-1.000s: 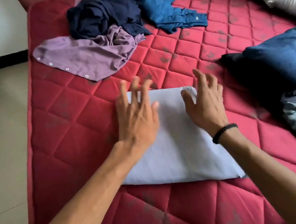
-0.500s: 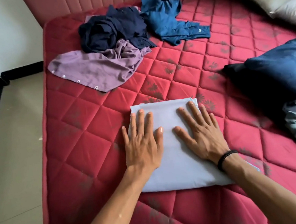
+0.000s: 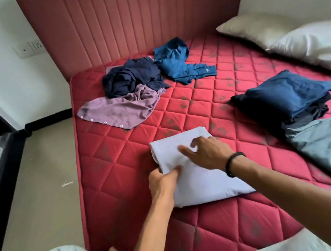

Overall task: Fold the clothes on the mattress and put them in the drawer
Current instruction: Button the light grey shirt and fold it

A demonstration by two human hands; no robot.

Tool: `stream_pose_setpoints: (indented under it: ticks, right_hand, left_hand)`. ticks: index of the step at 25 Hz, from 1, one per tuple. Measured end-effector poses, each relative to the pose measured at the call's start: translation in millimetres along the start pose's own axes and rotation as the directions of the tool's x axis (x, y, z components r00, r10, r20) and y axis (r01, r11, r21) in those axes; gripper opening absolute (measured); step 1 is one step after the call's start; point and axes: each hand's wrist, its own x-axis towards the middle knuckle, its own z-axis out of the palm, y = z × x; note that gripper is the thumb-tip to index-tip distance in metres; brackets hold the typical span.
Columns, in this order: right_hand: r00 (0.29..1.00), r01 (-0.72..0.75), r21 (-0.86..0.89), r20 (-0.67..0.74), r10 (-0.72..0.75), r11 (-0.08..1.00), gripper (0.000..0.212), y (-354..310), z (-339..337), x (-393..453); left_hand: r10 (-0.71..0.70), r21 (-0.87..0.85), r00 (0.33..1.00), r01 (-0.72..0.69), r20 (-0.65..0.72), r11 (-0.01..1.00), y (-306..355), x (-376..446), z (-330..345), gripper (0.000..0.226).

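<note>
On the red mattress, left to right: I note my left hand pinching the near-left edge of the folded pale-lilac garment; my right hand rests on its top with fingers extended, grasping nothing; folded navy clothes lie well apart, further right.

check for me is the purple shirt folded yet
No, the purple shirt lies crumpled and spread out by the navy garment at the far end of the mattress.
</note>
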Motion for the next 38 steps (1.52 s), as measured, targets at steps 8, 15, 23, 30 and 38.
stream_pose_setpoints:
  ticks: [8, 15, 23, 30, 38]
  right_hand:
    - [0.992, -0.106, 0.823, 0.130, -0.002, 0.559, 0.014, -49.6, -99.7, -37.8]
    - [0.971, -0.238, 0.953, 0.230, 0.063, 0.188, 0.021, 53.3, -60.3, -77.0]
    - [0.911, -0.409, 0.864, 0.367, 0.189, 0.294, 0.078, 156.0, 44.1, -68.4]
    - [0.941, -0.330, 0.661, 0.171, 0.293, 0.673, 0.070, 168.1, 11.3, -43.1]
    - [0.666, 0.177, 0.804, -0.523, 0.532, 0.568, 0.015, 299.5, -127.9, -184.2]
  left_hand:
    - [0.499, -0.321, 0.791, -0.398, 0.354, 0.859, 100.1, -102.1, -43.5, 0.022]
    - [0.333, 0.624, 0.936, -0.193, -0.114, 0.757, 51.8, -53.8, -81.5, 0.088]
    - [0.019, 0.663, 0.999, -0.038, 0.035, 0.747, -15.7, -33.4, -18.2, 0.104]
    - [-0.031, 0.384, 0.961, -0.080, 0.275, 0.920, 12.1, -35.0, 19.2, 0.063]
    - [0.481, 0.162, 0.489, -0.804, 0.728, 0.572, 174.1, -81.5, 235.9, 0.045]
